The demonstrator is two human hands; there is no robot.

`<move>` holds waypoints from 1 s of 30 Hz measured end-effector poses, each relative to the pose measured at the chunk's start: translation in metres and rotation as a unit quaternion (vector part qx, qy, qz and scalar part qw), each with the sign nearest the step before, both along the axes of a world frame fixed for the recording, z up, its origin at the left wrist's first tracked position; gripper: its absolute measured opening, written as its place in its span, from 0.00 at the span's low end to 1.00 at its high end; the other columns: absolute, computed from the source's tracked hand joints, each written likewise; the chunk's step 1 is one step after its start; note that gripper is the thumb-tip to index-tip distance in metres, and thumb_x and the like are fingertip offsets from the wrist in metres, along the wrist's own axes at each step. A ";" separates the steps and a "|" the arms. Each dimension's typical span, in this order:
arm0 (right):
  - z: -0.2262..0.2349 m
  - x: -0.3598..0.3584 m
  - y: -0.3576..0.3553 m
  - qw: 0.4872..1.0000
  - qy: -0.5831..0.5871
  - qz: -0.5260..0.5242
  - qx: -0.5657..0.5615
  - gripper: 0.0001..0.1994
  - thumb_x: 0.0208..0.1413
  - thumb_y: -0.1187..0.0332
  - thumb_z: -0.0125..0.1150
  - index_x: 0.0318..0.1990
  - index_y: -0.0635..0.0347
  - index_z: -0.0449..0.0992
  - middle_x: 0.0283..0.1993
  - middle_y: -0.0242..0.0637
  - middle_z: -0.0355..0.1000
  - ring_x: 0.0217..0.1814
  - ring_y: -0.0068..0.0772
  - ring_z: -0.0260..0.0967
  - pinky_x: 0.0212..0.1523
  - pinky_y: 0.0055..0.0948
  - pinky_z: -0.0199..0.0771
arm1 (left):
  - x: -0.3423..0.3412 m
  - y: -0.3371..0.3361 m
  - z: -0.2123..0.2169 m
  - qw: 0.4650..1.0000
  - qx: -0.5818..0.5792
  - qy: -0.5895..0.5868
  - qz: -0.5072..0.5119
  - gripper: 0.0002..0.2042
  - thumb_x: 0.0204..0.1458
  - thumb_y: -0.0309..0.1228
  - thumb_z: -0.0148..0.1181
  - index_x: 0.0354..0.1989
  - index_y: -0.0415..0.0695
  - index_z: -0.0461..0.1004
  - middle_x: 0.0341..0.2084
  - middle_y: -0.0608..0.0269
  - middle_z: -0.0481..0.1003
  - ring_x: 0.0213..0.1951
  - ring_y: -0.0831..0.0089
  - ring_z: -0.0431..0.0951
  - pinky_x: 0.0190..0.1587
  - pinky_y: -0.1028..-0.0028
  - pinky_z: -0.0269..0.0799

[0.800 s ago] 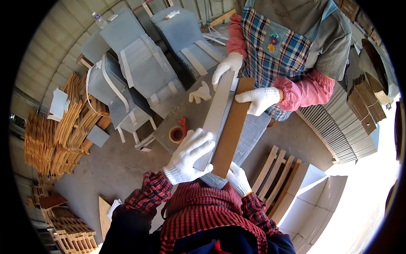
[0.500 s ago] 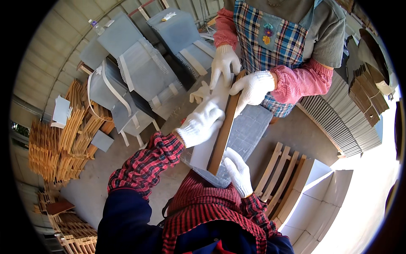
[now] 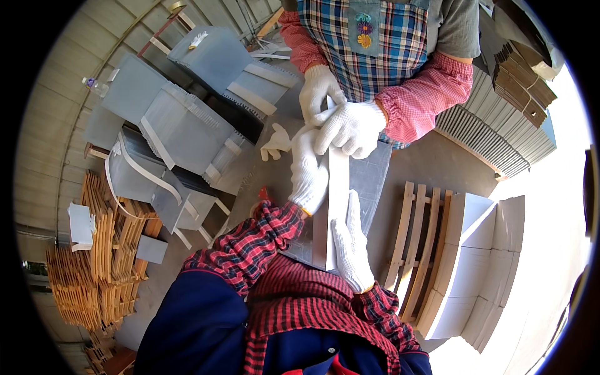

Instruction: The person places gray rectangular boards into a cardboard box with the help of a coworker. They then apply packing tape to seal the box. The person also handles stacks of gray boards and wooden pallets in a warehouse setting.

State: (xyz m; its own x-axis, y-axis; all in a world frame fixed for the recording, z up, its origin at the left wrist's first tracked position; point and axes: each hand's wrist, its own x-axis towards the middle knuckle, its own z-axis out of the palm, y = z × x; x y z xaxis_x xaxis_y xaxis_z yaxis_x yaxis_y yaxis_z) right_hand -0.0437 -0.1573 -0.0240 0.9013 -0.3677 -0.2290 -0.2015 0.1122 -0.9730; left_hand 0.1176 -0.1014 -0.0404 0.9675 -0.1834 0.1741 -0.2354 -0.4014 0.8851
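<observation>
A long, narrow bar with a white covering [image 3: 339,194] lies lengthwise on a grey board [image 3: 375,181] in front of me. My left hand [image 3: 309,172], in a white knit glove, rests along the bar's left side; its fingers are partly hidden beneath the other person's glove. Against the right side, close to the bar's near end, my gloved right hand [image 3: 353,247] lies with fingers stretched straight. The person opposite has two white-gloved hands at the far end: one glove [image 3: 353,128] lies over the bar and by my left fingers, the other [image 3: 320,94] is just behind.
A loose glove [image 3: 275,142] lies left of the board. Grey panelled pieces [image 3: 187,128] stand at the left, above stacked wooden frames [image 3: 103,269]. On the right are a slatted wooden pallet [image 3: 415,244], pale boxes [image 3: 475,269] and a row of grey sheets [image 3: 481,131].
The bar has turned upright in view, and its brown face is now covered in white. My left hand slid farther along it. The other person's hands moved together at the far end.
</observation>
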 end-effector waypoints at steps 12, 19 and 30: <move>0.030 0.028 0.068 0.923 0.105 -0.025 -0.368 0.38 0.63 0.63 0.61 0.73 0.74 0.51 0.71 0.67 0.58 0.70 0.63 0.63 0.67 0.45 0.68 | 0.027 0.044 -0.002 0.903 -0.391 0.177 0.028 0.19 0.66 0.33 0.46 0.63 0.40 0.68 0.59 0.59 0.70 0.61 0.69 0.68 0.64 0.69 0.63; 0.036 0.030 0.130 0.791 0.214 -0.133 -0.558 0.44 0.49 0.56 0.74 0.71 0.67 0.59 0.64 0.55 0.68 0.56 0.52 0.76 0.50 0.42 0.81 | 0.048 0.085 0.001 0.967 -0.212 0.105 -0.097 0.24 0.66 0.40 0.52 0.66 0.40 0.64 0.62 0.51 0.68 0.64 0.60 0.67 0.66 0.64 0.61; 0.034 0.034 0.127 0.777 0.228 -0.163 -0.563 0.44 0.46 0.57 0.73 0.70 0.61 0.60 0.59 0.51 0.70 0.57 0.52 0.73 0.50 0.46 0.78 | 0.092 0.066 0.078 0.542 0.155 -0.513 -0.647 0.48 0.34 0.42 0.78 0.70 0.50 0.64 0.71 0.55 0.60 0.75 0.56 0.52 0.76 0.47 0.42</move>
